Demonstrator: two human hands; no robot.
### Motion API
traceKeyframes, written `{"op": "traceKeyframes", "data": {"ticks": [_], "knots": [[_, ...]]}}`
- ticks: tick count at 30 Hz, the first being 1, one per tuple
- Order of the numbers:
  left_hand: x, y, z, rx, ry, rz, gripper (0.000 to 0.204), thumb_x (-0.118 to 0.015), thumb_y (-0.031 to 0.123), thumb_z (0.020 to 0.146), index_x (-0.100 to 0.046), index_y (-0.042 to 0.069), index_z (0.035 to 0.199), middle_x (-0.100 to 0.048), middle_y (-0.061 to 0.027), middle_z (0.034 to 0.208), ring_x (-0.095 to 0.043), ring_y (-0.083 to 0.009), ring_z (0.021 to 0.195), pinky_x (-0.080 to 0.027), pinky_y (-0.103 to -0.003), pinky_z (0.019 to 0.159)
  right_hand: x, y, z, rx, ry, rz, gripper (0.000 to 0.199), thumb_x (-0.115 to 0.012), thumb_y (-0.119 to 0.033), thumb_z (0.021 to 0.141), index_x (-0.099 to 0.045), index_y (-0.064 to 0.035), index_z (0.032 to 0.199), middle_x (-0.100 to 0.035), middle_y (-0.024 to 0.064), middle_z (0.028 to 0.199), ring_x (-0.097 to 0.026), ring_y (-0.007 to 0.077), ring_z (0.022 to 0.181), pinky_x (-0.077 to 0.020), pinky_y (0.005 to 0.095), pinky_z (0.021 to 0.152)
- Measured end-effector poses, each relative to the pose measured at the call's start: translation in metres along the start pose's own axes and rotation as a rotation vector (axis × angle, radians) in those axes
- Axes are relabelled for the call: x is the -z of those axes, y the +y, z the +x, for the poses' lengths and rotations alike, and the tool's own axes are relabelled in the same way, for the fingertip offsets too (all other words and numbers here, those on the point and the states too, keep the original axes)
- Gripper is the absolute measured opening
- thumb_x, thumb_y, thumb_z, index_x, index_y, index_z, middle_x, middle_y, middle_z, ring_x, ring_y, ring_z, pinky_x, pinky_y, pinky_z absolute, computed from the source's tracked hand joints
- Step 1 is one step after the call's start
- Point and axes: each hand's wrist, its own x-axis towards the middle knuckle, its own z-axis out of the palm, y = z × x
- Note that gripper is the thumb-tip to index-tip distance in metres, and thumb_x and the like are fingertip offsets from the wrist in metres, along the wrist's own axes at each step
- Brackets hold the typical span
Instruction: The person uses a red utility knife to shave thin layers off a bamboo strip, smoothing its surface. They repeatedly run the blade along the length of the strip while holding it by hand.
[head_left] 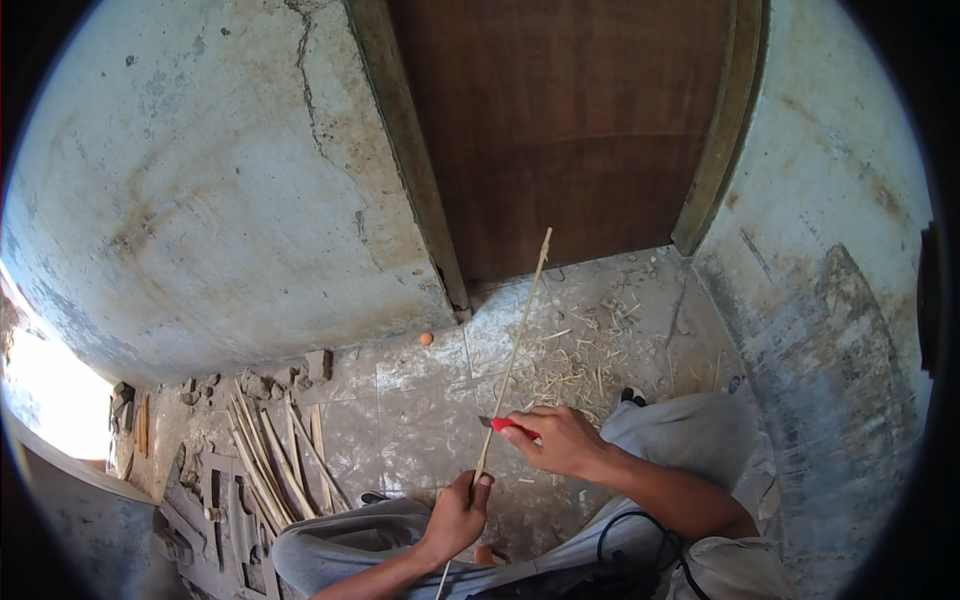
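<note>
Down at far left, a heap of split cane strips (268,455) fans across the tiled floor (420,420), w/ carved dark wood pieces (215,520) just below them and rubble along the base of the cracked plaster wall (200,200). Moving rt: left hand (462,512) comes up from btm centre, grip closed around the lower part of a long thin cane stick (514,350), thumb up along it. Stick runs tilted from the lap up & rt, its tip reaching in front of the brown wooden door (570,130). Small orange ball (426,339) sits on the floor near the door frame. Next, right hand (562,440), grip pinched on a red-handled knife (510,425), blade end touching the stick just above the left hand. Shavings (580,360) litter the floor behind. Grey trousers (690,440) on bent knees both sides; black cable (640,540) lies across the lap at btm rt.
</note>
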Motion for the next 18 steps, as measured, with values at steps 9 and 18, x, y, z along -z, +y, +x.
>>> {"op": "traceKeyframes", "data": {"ticks": [9, 18], "knots": [[-0.002, 0.0, 0.007, -0.031, 0.063, -0.008, 0.031, -0.052, 0.026, 0.105, -0.062, -0.004, 0.1, -0.055, -0.0072, 0.063, -0.052, -0.0137, 0.057, -0.041, -0.034, 0.053, 0.0, -0.011, -0.007, 0.03, -0.075, -0.083, 0.034, -0.066, -0.033, 0.094, -0.072, -0.004, 0.11, -0.069, 0.0143, 0.081, -0.069, 0.0332, 0.067, -0.055, 0.0414, 0.059], [0.0, 0.007, 0.003, -0.053, 0.062, 0.059, 0.027, -0.051, 0.023, 0.105, -0.06, -0.003, 0.101, -0.055, -0.0136, 0.061, -0.055, -0.0236, 0.053, -0.042, -0.039, 0.052, -0.003, -0.014, -0.009, 0.068, 0.008, -0.138, 0.031, -0.069, -0.031, 0.091, -0.071, -0.005, 0.108, -0.067, 0.0107, 0.076, -0.067, 0.0311, 0.061, -0.0536, 0.0406, 0.051]]}}
